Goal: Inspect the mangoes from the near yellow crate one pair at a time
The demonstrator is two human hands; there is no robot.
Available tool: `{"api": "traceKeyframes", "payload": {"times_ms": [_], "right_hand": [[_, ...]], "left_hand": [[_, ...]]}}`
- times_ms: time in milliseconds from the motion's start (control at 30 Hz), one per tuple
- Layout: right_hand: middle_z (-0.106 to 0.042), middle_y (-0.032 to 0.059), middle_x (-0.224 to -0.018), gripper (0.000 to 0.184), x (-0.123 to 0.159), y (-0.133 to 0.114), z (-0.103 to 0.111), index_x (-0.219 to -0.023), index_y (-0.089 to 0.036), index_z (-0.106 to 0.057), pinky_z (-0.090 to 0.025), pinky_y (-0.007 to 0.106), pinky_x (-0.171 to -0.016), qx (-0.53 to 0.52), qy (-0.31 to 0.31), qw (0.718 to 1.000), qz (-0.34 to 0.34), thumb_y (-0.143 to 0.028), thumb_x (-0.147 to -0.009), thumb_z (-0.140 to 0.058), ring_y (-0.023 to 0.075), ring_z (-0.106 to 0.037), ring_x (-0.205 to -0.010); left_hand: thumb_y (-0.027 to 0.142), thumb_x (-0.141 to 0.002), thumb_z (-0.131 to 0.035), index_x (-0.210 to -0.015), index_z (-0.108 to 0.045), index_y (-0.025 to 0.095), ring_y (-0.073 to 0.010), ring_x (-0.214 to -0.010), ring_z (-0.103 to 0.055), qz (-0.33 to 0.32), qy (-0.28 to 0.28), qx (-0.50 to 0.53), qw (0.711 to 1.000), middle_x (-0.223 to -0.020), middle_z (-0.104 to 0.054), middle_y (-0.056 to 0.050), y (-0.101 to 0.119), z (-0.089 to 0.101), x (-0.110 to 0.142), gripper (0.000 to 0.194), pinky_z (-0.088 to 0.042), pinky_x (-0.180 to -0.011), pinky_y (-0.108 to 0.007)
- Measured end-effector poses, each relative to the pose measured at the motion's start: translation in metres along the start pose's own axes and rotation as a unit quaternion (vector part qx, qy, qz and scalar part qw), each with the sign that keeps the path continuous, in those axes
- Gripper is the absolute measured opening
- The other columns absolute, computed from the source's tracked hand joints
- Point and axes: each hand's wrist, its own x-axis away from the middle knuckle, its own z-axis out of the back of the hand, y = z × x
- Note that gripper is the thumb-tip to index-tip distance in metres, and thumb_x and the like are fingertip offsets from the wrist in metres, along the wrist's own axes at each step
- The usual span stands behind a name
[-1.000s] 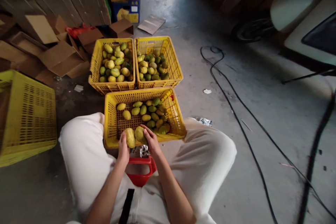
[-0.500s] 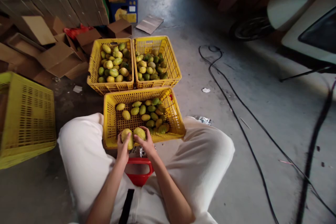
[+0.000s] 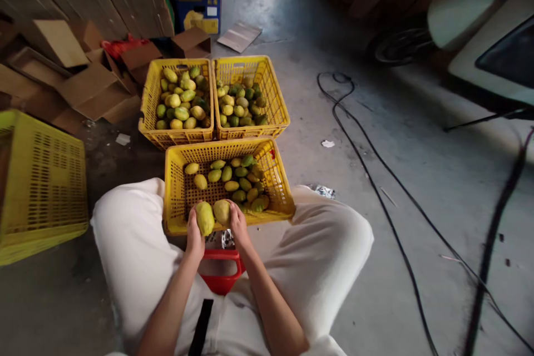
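Nearest, at six o'clock from the hands, sits a smooth red plastic piece [image 3: 219, 286]. The person's left hand [image 3: 194, 236] cups a bumpy, yellow-green fruit [image 3: 205, 218]; the right hand [image 3: 240, 228] grips a rounder, duller fruit [image 3: 222, 212], both above the near crate's close edge. They look firm and moderately heavy, probably bruisable, best cradled round their widest part. At twelve o'clock, the perforated yellow plastic near crate [image 3: 221, 144] contains loose oval fruits [image 3: 227, 173]. Beyond, fuller crates stand at eleven [image 3: 176, 135] and one [image 3: 254, 132]; creased cardboard [image 3: 94, 89] lies toward ten.
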Motion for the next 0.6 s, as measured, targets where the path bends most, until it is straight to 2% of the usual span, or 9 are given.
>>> {"api": "traceKeyframes", "payload": {"times_ms": [100, 267, 333, 467, 533, 600], "right_hand": [[-0.083, 0.0147, -0.119, 0.073, -0.001, -0.004, 0.003, -0.109, -0.021, -0.082, -0.059, 0.045, -0.105, -0.006, -0.013, 1.0, 0.015, -0.085, -0.091, -0.052, 0.0329, -0.075, -0.115], [-0.081, 0.0139, -0.122, 0.069, 0.003, -0.006, 0.002, -0.11, -0.023, -0.079, -0.058, 0.045, -0.107, -0.001, -0.023, 1.0, 0.02, -0.084, -0.093, -0.053, 0.0316, -0.073, -0.119], [-0.08, 0.0129, -0.123, 0.064, 0.005, -0.007, 0.0, -0.114, -0.023, -0.076, -0.059, 0.044, -0.106, 0.0, -0.024, 1.0, 0.008, -0.081, -0.088, -0.065, 0.0304, -0.072, -0.117], [-0.078, 0.0083, -0.115, 0.07, 0.009, -0.01, 0.0, -0.115, -0.024, -0.069, -0.062, 0.039, -0.095, -0.009, -0.034, 0.999, -0.025, -0.064, -0.063, -0.093, 0.0269, -0.072, -0.104], [-0.078, 0.0059, -0.107, 0.065, 0.009, -0.012, 0.002, -0.108, -0.024, -0.069, -0.062, 0.037, -0.092, -0.012, -0.035, 0.998, -0.041, -0.058, -0.059, -0.095, 0.0257, -0.071, -0.1], [-0.078, 0.0038, -0.097, 0.054, 0.007, -0.013, 0.003, -0.098, -0.024, -0.068, -0.061, 0.035, -0.085, -0.013, -0.02, 0.998, -0.062, -0.059, -0.062, -0.09, 0.0248, -0.07, -0.093]], "left_hand": [[0.064, -0.095, -0.066, -0.119, -0.081, 0.026, -0.0336, -0.144, -0.065, 0.002, 0.008, 0.012, 1.0, -0.134, -0.079, -0.014, 0.008, -0.004, 0.003, 0.047, -0.058, -0.119, -0.051], [0.067, -0.089, -0.072, -0.113, -0.079, 0.025, -0.0342, -0.141, -0.066, -0.003, 0.007, 0.012, 1.0, -0.13, -0.078, -0.015, 0.015, -0.005, 0.006, 0.048, -0.059, -0.115, -0.05], [0.064, -0.08, -0.083, -0.112, -0.077, 0.025, -0.0324, -0.131, -0.07, 0.004, 0.007, 0.014, 1.0, -0.128, -0.079, -0.012, 0.015, -0.005, 0.007, 0.05, -0.061, -0.108, -0.044], [0.047, -0.059, -0.101, -0.112, -0.072, 0.025, -0.0242, -0.1, -0.076, 0.022, 0.02, 0.008, 1.0, -0.113, -0.079, -0.007, 0.015, -0.005, 0.01, 0.064, -0.062, -0.088, -0.034], [0.045, -0.057, -0.102, -0.106, -0.071, 0.024, -0.0205, -0.088, -0.073, 0.024, 0.017, 0.001, 1.0, -0.1, -0.077, -0.004, 0.016, -0.004, 0.01, 0.062, -0.059, -0.081, -0.031], [0.048, -0.059, -0.1, -0.1, -0.069, 0.023, -0.0185, -0.082, -0.071, 0.015, 0.006, -0.008, 1.0, -0.091, -0.075, -0.001, 0.016, -0.003, 0.01, 0.056, -0.058, -0.077, -0.029]]}}
